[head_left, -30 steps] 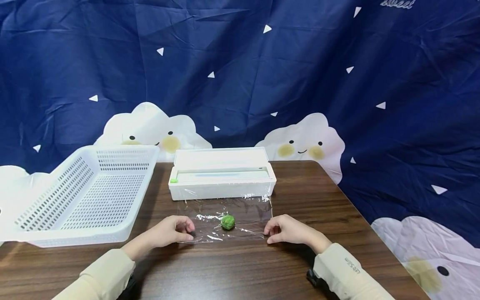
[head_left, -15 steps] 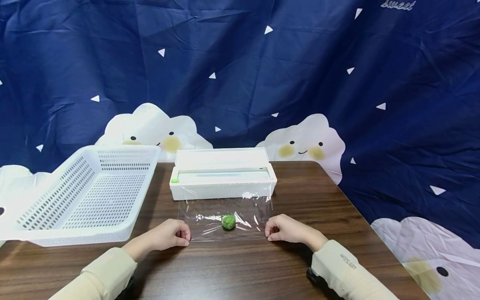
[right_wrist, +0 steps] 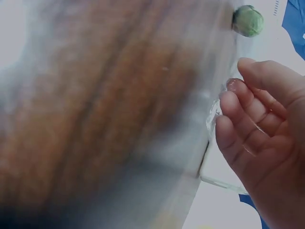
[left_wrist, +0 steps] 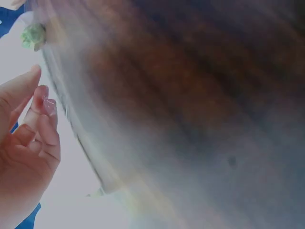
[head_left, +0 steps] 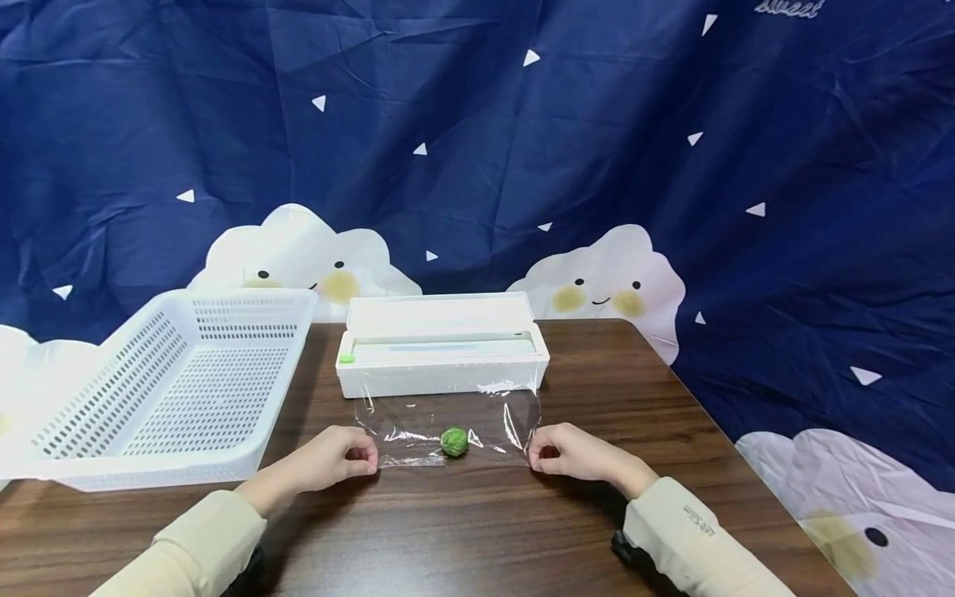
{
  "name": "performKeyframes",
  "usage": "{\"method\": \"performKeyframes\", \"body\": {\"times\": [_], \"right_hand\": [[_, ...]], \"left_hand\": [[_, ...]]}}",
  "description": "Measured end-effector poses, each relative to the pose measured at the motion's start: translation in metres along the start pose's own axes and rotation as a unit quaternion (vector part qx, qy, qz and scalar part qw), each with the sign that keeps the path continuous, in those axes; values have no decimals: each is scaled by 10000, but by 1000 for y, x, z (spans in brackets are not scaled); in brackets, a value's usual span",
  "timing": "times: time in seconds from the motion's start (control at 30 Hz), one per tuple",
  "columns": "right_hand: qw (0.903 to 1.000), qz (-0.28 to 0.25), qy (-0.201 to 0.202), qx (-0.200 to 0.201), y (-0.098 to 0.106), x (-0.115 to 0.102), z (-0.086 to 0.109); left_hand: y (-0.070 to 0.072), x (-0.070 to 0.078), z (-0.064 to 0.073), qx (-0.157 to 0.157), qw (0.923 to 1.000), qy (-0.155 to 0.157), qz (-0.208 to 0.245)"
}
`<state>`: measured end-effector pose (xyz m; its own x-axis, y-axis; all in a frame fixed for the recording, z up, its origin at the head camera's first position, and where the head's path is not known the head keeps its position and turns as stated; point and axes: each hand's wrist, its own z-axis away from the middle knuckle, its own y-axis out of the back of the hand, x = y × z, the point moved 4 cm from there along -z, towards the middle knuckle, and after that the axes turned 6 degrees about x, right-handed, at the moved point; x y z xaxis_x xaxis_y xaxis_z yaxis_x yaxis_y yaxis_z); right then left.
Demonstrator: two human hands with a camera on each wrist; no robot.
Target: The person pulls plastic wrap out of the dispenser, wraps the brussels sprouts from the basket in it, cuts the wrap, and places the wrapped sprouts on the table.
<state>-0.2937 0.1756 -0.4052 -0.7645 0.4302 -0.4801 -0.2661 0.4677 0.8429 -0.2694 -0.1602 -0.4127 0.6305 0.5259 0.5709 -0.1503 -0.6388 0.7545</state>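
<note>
A clear sheet of plastic wrap (head_left: 488, 414) stretches toward me from an open white wrap box (head_left: 440, 381). A small green Brussels sprout (head_left: 453, 442) sits mid-width on the sheet, close to its near edge. My left hand (head_left: 328, 456) holds the near left corner; in the left wrist view, film (left_wrist: 49, 106) clings at the fingertips. At the near right corner, my right hand (head_left: 578, 453) grips the film with curled fingers (right_wrist: 228, 107). The sprout shows beyond the thumb in both wrist views.
A large white perforated basket (head_left: 254, 452) stands at the left of the wooden table (head_left: 448, 539). The box's lid (head_left: 440, 313) is raised at the back, with a green slider (head_left: 346, 359) on its left end. A dark blue cloud-patterned cloth (head_left: 477, 149) hangs behind.
My left hand's fingers have closed on the left corner of the wrap. Its near edge has drawn back toward the sprout, while the box and basket stay put.
</note>
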Motion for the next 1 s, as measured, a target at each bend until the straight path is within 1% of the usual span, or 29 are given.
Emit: {"method": "performKeyframes", "body": {"times": [0.07, 0.2, 0.3, 0.47, 0.6, 0.7, 0.87, 1.0], "right_hand": [[10000, -56, -6, 69, 2, 1, -1], [9997, -3, -118, 210, 5, 4, -2], [9992, -7, -232, 326, 6, 6, -4], [9976, -107, -444, 514, 8, 9, -6], [9965, -61, -567, 611, 10, 10, -8], [9961, -5, -591, 651, 11, 11, -9], [9958, -74, -595, 687, 10, 13, -11], [9960, -281, -422, 740, 9, 15, -13]], "left_hand": [[3, 1, -1, 61, 9999, 61, 69], [6, 1, -3, 146, 9998, 118, 114], [8, 1, -4, 204, 9997, 151, 66], [10, -2, -7, 274, 9990, 336, -64], [10, -3, -9, 301, 9985, 443, -128], [11, -4, -10, 351, 9982, 457, -151], [10, -7, -12, 406, 9978, 496, -169], [8, -11, -13, 410, 9974, 592, -97]]}}
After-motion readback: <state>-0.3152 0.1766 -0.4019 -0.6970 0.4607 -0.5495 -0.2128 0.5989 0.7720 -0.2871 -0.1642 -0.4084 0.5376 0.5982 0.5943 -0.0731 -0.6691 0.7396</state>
